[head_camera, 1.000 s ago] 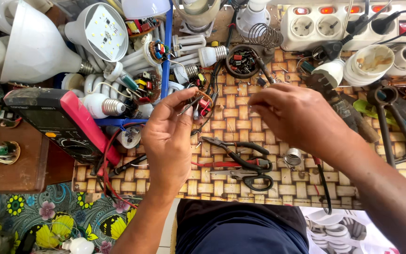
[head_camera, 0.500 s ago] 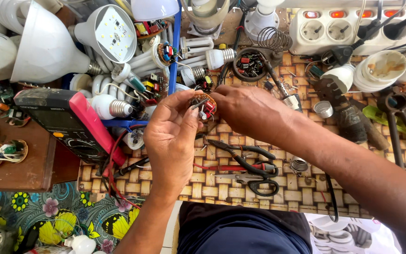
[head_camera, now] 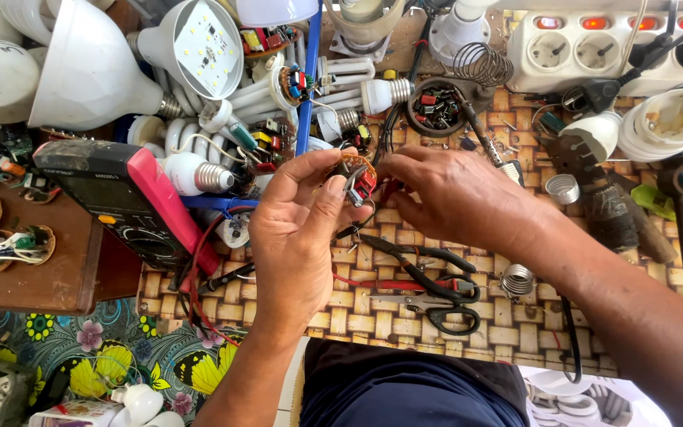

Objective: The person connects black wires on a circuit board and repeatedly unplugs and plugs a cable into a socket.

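Note:
My left hand [head_camera: 298,237] holds a small round circuit board [head_camera: 355,175] with coloured parts up in front of me, pinched between thumb and fingers. My right hand [head_camera: 456,198] meets it from the right, its fingertips on the board's right edge. Both hands hover over a woven mat [head_camera: 373,316]. Just below them lie black-handled pliers [head_camera: 424,265] and scissors [head_camera: 436,308].
A black and red multimeter [head_camera: 132,198] with leads lies left. Bulb shells [head_camera: 92,75], lamp tubes [head_camera: 254,99] and loose boards crowd the back. A white power strip [head_camera: 594,47] sits back right, a soldering iron stand [head_camera: 480,63] beside it. A metal bulb cap [head_camera: 563,188] lies right.
My right hand came in from the right to the board held by my left hand. Both hands now pinch it together.

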